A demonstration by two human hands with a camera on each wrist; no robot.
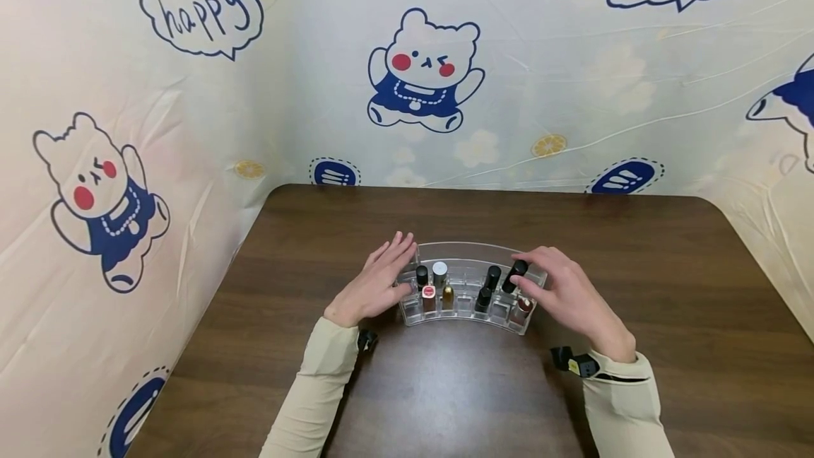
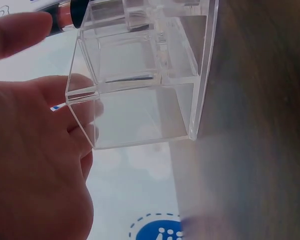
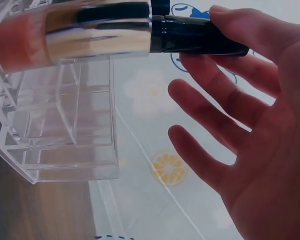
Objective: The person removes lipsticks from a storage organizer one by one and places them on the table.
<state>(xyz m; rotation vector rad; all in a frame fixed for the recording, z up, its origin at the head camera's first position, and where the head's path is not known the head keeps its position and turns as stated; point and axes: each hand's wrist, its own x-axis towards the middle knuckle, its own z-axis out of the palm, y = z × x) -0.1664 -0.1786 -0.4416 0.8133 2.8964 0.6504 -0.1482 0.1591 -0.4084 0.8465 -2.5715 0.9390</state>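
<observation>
The right hand point(image 1: 569, 295) pinches a black cylindrical cap point(image 1: 514, 276); tilting it may drag the clear plastic organizer point(image 1: 466, 307). Left hand point(image 1: 375, 283) is spread.

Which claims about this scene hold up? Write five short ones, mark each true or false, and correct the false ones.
1. The clear organizer stands on the brown table. True.
2. The left hand is at the organizer's right end. False: it is at the left end, with its fingers extended.
3. The right hand has its thumb and forefinger on a black-capped tube. True.
4. The white-capped bottle stands nearer the person than the red-topped tube. False: it stands in the row behind that tube.
5. Both sleeves are dark blue. False: they are pale cream.
</observation>
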